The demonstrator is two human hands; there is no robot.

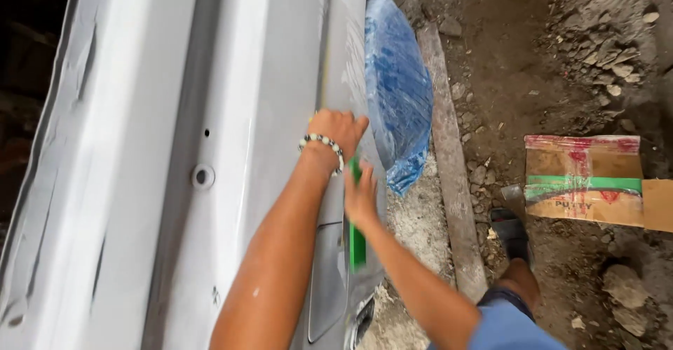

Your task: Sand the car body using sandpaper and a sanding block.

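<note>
Both your hands work on the grey car body panel (175, 111).

Going from the left, the panel fills most of the view, with a small round hole (202, 176) in it. Your left hand (338, 130), beaded bracelet (322, 145) at the wrist, lies on the panel with fingers curled; what it grips, if anything, I cannot tell. Just beside it, your right hand (360, 197) grasps a strip of green tape (357, 241) against the panel's edge. Blue plastic sheeting (397, 90) covers the wheel area beyond. Further right, your shoe (510, 232) stands on the dirt floor near a flattened cardboard box (585, 179).
</note>
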